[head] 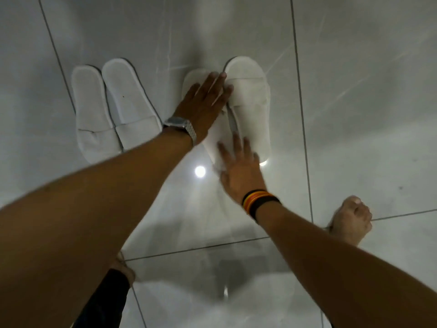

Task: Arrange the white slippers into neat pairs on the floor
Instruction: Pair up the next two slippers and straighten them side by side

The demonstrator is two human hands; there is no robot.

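The left hand [203, 102] lies flat with the fingers spread wide, palm down on a white slipper [214, 136], and its fingertips [228, 87] touch the strap of the second slipper [250, 100] just beside it. It holds nothing; it only presses. A metal watch [182, 126] sits on this wrist. The right hand [238, 171] is also open and flat, fingers apart, resting on the near end of the same two slippers, where they meet. Coloured bands [259, 202] go around the right wrist.

These two slippers lie side by side on the floor [366, 91], touching along their length, the right one a little farther from the person. To the left, apart from them, another pair [113, 107] lies close together, also touching, with the covered toe ends toward the person.

The floor is of grey shiny tiles with dark joints. A round light reflection [200, 171] shows near the right hand. A bare foot [352, 221] stands at the right.
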